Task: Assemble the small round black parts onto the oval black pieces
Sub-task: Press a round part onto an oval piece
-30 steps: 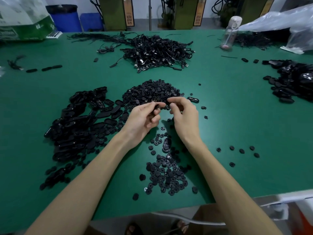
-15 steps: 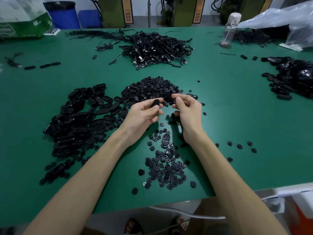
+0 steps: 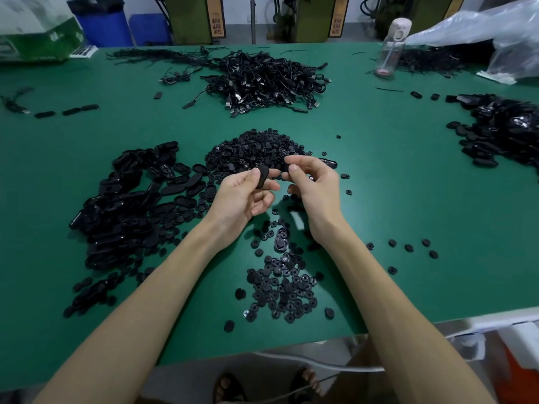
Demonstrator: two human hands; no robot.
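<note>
My left hand [image 3: 243,196] grips an oval black piece [image 3: 262,176] between thumb and fingers, held above the table. My right hand [image 3: 313,185] is just to its right, thumb and forefinger pinched together; a small dark bit shows at the fingertips, and I cannot tell what it is. Behind the hands lies a heap of small round black parts [image 3: 256,148]. A big pile of oval black pieces [image 3: 128,205] spreads at the left. More round parts [image 3: 280,284] lie near the front edge, with one oval piece [image 3: 281,240] among them.
A tangle of black cables [image 3: 262,80] lies at the back centre. Another pile of black pieces [image 3: 507,129] sits at the right edge. A clear bottle [image 3: 392,45] and plastic bags [image 3: 490,36] stand at the back right, a green box [image 3: 38,42] at the back left.
Both hands lifted slightly off the heap of round parts. The left hand now shows the oval piece raised between its fingers; the right hand's pinched fingertips have come close beside it.
</note>
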